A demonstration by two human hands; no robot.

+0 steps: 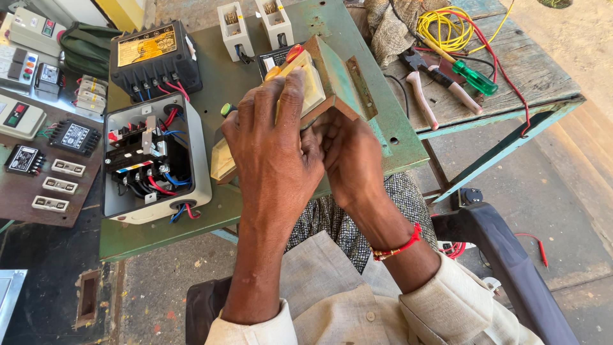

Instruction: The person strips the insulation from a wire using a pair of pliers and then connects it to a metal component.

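My left hand [271,144] grips a cream-yellow switch unit [306,80] set in a green-painted wooden box [341,76], fingers spread over its face. My right hand [348,156], with a red thread on the wrist, holds the box from beneath and behind. The box is tilted, raised just above the green metal table [223,80]. Red and orange knobs [294,52] show at the top of the unit. A pale wooden edge [222,163] sticks out below my left hand.
An open white starter box [156,160] with black contactor and coloured wires lies at left, a black unit [153,57] behind it. Two white fuse holders [255,25] stand at the back. Pliers [418,83], a green screwdriver [472,76] and yellow wire [447,25] lie on the wooden bench at right.
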